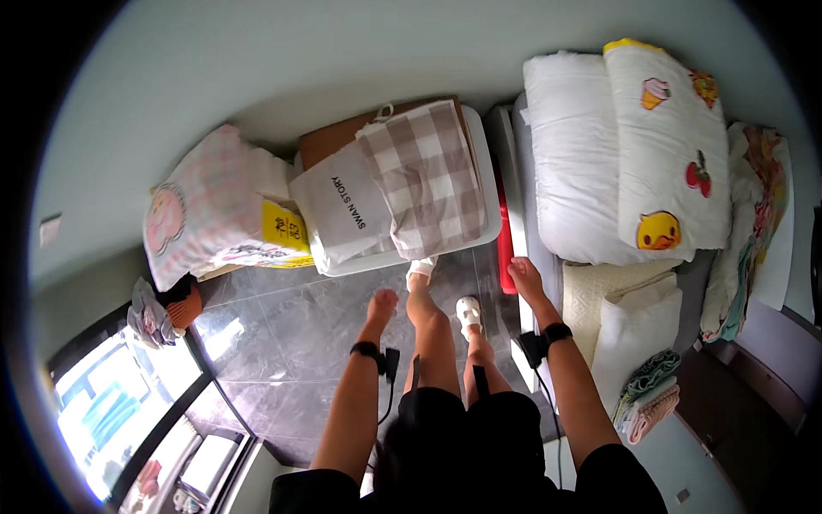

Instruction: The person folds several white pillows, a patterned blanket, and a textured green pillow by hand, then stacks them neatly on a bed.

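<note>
My left hand, slightly blurred, hangs over the grey tiled floor with its fingers curled and nothing seen in it. Close to a red object beside the bed frame, my right hand is also loosely curled. I see nothing in its grasp, and cannot tell if it touches the red object. In front of my feet stands a white plastic bin. On top of it lie a brown-and-white checked cloth and a grey-white bag bearing writing.
Folded white quilts, one with cartoon patches, are stacked on the bed at right. Nearer are a cream pillow and folded clothes. At left, a pink checked cloth covers boxes, one a yellow carton, near a glass door.
</note>
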The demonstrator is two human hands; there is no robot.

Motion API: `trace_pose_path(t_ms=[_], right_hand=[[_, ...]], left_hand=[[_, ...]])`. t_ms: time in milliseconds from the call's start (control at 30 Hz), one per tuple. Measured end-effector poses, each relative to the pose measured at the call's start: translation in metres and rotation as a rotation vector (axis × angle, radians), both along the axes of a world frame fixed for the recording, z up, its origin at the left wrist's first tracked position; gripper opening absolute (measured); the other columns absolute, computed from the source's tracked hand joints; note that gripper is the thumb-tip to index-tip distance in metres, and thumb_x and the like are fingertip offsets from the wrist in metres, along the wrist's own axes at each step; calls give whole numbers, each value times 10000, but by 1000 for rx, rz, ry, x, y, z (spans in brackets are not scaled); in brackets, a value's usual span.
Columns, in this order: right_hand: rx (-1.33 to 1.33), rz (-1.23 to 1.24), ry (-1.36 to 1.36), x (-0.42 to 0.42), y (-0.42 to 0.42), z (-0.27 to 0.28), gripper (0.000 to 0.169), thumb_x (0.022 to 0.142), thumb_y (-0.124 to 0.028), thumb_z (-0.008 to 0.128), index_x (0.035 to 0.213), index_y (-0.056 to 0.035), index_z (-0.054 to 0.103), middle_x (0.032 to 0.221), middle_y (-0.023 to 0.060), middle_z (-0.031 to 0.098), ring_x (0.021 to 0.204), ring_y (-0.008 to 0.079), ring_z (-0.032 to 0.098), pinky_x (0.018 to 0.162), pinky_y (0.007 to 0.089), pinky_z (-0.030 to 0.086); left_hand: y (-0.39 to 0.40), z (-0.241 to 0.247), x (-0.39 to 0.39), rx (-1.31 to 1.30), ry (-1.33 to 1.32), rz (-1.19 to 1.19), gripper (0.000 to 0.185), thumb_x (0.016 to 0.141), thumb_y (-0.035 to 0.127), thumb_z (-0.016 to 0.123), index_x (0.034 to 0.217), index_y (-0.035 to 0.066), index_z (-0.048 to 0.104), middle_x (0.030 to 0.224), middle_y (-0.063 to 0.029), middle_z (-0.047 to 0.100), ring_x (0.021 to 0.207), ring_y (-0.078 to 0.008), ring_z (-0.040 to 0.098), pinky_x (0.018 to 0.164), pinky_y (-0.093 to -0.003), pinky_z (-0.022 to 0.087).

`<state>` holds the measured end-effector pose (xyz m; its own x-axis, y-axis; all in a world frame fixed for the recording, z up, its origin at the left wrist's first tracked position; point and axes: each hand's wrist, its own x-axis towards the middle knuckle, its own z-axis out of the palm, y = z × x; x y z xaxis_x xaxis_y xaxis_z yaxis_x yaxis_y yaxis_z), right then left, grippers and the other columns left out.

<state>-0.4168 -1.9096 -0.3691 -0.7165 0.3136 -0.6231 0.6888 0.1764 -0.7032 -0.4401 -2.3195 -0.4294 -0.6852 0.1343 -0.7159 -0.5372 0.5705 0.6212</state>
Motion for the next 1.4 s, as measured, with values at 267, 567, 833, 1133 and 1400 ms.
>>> trace_pose_path(t_ms=[267,567,833,1133,1400], right_hand=[[359,25,11,-105,-33,-83,618,783,-283,662,1255,44,434,1231,215,502,1158,296,488,967,392,399],[90,-60,-246,-168,-41,-80,829,693,-395,723,1306,26,356,1083,241,585,1011,328,585,875,380,464],[27,48,-301,-142,-48,-68,323,730,-304,623,815,2,567,783,122,631,679,231,571,629,375,453],[-267,-314,-88,-133,-80,-41,474,735,-205,671,1151,-9,553,970,100,624,835,167,601,685,307,484],[-968,-616,-62,-38,-106,35,468,747,-193,688,1158,-15,551,1002,96,635,880,206,624,749,351,508]], left_hand=[[51,-59,-145,0,237,254,357,868,212,605,1165,47,494,979,-107,630,901,-190,598,803,-311,464],[85,-31,-188,85,-159,287,344,816,264,655,999,-23,607,836,-41,613,786,-118,544,718,-272,440],[91,-1,-174,281,-274,424,444,833,286,588,1161,-9,542,1029,-74,607,962,-168,546,851,-310,425],[89,17,-176,473,-519,478,429,844,274,577,1172,2,527,1024,-107,618,921,-236,615,829,-367,502],[82,125,-148,613,-661,543,413,828,306,565,1143,39,559,990,-95,639,897,-239,622,795,-378,514]])
